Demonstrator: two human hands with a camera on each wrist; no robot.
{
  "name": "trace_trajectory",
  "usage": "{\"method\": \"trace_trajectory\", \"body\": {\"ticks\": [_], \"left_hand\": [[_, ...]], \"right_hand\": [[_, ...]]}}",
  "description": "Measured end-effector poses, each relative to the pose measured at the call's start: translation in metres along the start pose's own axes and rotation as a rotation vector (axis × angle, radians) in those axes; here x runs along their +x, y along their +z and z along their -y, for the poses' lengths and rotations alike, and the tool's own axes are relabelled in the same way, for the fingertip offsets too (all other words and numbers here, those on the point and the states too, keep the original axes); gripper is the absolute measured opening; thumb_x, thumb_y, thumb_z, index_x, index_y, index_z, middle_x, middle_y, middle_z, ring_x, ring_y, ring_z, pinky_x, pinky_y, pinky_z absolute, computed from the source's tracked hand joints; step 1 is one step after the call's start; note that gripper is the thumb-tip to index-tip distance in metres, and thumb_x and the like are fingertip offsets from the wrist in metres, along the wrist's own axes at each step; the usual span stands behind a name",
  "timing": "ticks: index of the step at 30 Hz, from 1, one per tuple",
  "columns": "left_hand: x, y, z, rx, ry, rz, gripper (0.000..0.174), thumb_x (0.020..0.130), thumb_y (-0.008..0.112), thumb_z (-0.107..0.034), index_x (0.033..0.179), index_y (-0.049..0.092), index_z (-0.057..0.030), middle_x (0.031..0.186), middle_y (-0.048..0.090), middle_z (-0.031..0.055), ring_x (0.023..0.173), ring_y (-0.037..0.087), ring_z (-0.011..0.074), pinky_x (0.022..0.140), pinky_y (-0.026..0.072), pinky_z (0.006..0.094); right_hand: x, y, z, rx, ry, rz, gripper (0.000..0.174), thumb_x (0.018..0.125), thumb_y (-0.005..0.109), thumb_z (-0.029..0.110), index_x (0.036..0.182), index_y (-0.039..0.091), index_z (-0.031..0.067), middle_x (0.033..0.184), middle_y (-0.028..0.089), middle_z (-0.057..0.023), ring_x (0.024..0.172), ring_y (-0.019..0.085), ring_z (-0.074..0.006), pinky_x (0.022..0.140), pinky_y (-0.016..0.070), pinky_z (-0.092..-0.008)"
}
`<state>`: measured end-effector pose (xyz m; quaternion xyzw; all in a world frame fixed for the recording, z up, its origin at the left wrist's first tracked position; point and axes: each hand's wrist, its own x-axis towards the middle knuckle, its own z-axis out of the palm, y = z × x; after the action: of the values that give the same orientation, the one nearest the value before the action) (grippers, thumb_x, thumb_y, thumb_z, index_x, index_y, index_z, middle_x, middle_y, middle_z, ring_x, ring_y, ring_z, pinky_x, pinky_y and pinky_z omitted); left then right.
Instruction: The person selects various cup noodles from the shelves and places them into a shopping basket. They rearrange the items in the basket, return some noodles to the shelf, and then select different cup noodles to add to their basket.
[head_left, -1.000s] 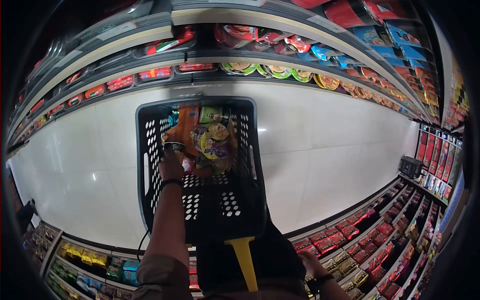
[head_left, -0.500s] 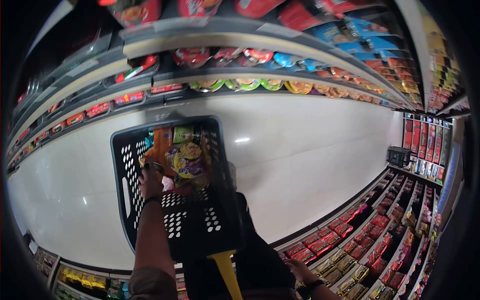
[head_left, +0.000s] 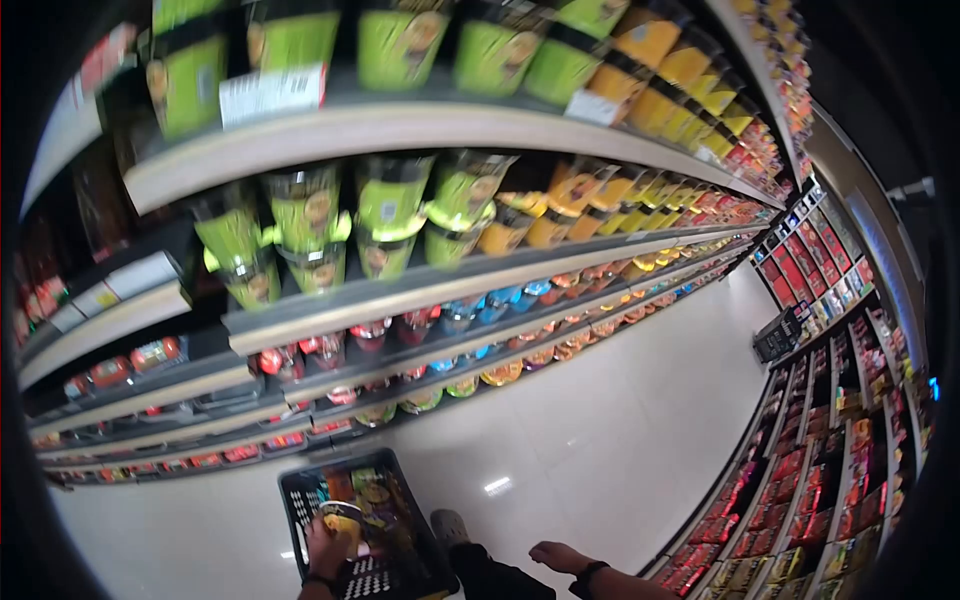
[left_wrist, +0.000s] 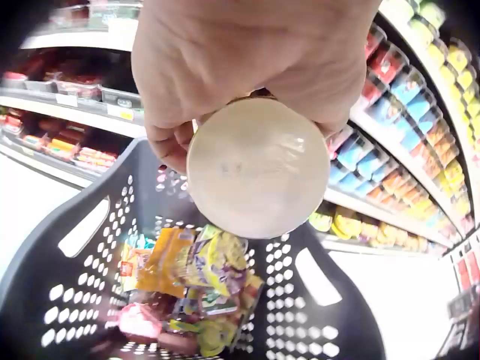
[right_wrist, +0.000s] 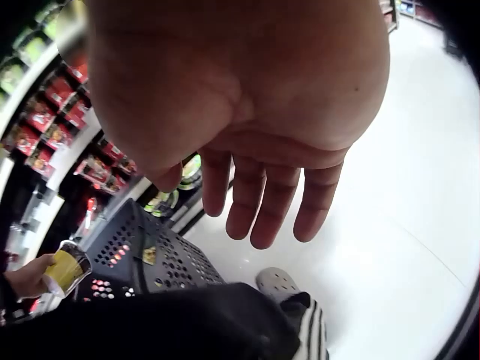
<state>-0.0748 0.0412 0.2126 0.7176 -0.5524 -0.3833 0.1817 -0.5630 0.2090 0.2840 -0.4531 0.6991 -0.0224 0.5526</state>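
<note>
My left hand [head_left: 325, 545] grips a yellow and white cup [head_left: 342, 520] above the dark basket [head_left: 425, 535]. In the left wrist view the cup's pale round end [left_wrist: 259, 169] faces the camera, with the left hand [left_wrist: 251, 60] curled round it. Below it, packets lie in the basket, among them an orange one [left_wrist: 166, 259] and a purple and yellow one [left_wrist: 217, 262]. The right wrist view shows the cup [right_wrist: 67, 268] from the side, over the basket's edge. My right hand [right_wrist: 244, 112] hangs with relaxed fingers, holding nothing, to the right of the basket.
Shelves [head_left: 400, 125] of green and yellow cups rise in front, with bowls on the lower ones. Shelves of red packets [head_left: 790, 470] run along the right. A dark basket [head_left: 776, 336] stands at the far end of the pale floor [head_left: 600, 390]. A clog [right_wrist: 277, 282] shows beside the basket.
The head view has swung up to the shelves, so the basket appears lower. The cup in my left hand has come up out of the basket. My right hand has moved forward, away from the leg.
</note>
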Motion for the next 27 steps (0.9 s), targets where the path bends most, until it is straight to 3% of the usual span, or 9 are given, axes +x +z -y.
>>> {"method": "trace_trajectory", "body": {"ticks": [3,4,5,9,11,17,23,25,27], "left_hand": [[-0.035,-0.031,-0.058,-0.335,0.055,-0.010,0.078,0.068,0.073,-0.012,0.136,0.038,0.0018,0.124,0.043,0.0233,0.107,0.052,0.0395,0.098,0.0441,0.0448],[-0.048,-0.036,-0.079,-0.414,0.111,-0.013,0.061,0.080,0.062,-0.002,0.137,0.040,0.0004,0.124,0.048,0.0158,0.115,0.052,0.0265,0.098,0.0442,0.0366],[-0.061,-0.044,-0.099,-0.419,0.137,0.007,0.062,0.079,0.059,0.002,0.138,0.038,0.0003,0.127,0.047,0.0155,0.118,0.051,0.0258,0.099,0.0432,0.0360],[-0.105,-0.041,-0.169,-0.553,0.263,-0.040,0.067,0.076,0.061,0.002,0.138,0.036,0.0009,0.128,0.045,0.0164,0.122,0.048,0.0267,0.106,0.0374,0.0358],[-0.134,-0.045,-0.215,-0.320,0.322,-0.131,0.072,0.073,0.064,0.001,0.139,0.035,0.0016,0.127,0.043,0.0179,0.122,0.046,0.0296,0.106,0.0359,0.0373],[-0.178,-0.048,-0.268,-0.050,0.569,-0.256,0.085,0.065,0.080,-0.014,0.137,0.036,0.0005,0.133,0.036,0.0236,0.123,0.040,0.0416,0.106,0.0344,0.0454],[-0.179,-0.069,-0.256,-0.144,0.790,-0.124,0.064,0.078,0.073,-0.019,0.132,0.046,0.0017,0.126,0.047,0.0213,0.116,0.049,0.0371,0.101,0.0403,0.0424],[-0.181,-0.065,-0.227,-0.214,0.587,0.124,0.062,0.082,0.069,-0.013,0.136,0.041,0.0007,0.119,0.053,0.0182,0.113,0.053,0.0347,0.101,0.0409,0.0385],[-0.182,-0.057,-0.184,-0.137,0.572,0.152,0.052,0.086,0.066,-0.011,0.132,0.045,0.0010,0.106,0.058,0.0162,0.105,0.059,0.0278,0.092,0.0463,0.0347]], "right_hand": [[0.025,-0.026,0.075,-0.073,-0.207,-0.034,0.048,0.096,0.049,0.046,0.112,0.063,0.0032,0.108,0.067,-0.0169,0.104,0.062,-0.0332,0.091,0.0483,-0.0396],[0.023,-0.034,0.111,-0.063,-0.243,-0.022,0.047,0.096,0.052,0.045,0.111,0.063,0.0020,0.106,0.067,-0.0162,0.103,0.063,-0.0312,0.091,0.0481,-0.0380],[0.023,-0.040,0.144,-0.045,-0.371,0.039,0.046,0.096,0.053,0.043,0.112,0.062,0.0014,0.105,0.067,-0.0159,0.101,0.063,-0.0283,0.090,0.0481,-0.0364],[0.018,-0.035,0.230,-0.028,-0.610,0.188,0.047,0.096,0.056,0.038,0.126,0.052,0.0024,0.106,0.066,-0.0136,0.100,0.062,-0.0187,0.089,0.0476,-0.0321],[0.005,-0.027,0.258,0.330,-0.673,0.482,0.056,0.095,0.061,0.027,0.141,0.037,0.0064,0.119,0.061,-0.0079,0.105,0.059,-0.0158,0.090,0.0478,-0.0306],[0.002,0.004,0.258,0.583,-0.898,0.379,0.067,0.090,0.068,0.028,0.142,0.032,0.0067,0.122,0.058,-0.0081,0.108,0.056,-0.0148,0.088,0.0485,-0.0313],[-0.019,-0.025,0.252,0.625,-0.860,0.141,0.063,0.085,0.072,0.014,0.136,0.037,0.0023,0.121,0.060,-0.0076,0.109,0.058,-0.0144,0.095,0.0478,-0.0316],[-0.058,-0.068,0.269,0.732,-0.750,0.083,0.064,0.080,0.077,0.011,0.133,0.042,0.0031,0.127,0.057,-0.0088,0.117,0.054,-0.0169,0.100,0.0453,-0.0352],[-0.072,-0.110,0.282,0.852,-0.965,-0.071,0.066,0.078,0.078,0.008,0.132,0.041,0.0033,0.129,0.055,-0.0078,0.118,0.054,-0.0168,0.100,0.0456,-0.0344]]}}
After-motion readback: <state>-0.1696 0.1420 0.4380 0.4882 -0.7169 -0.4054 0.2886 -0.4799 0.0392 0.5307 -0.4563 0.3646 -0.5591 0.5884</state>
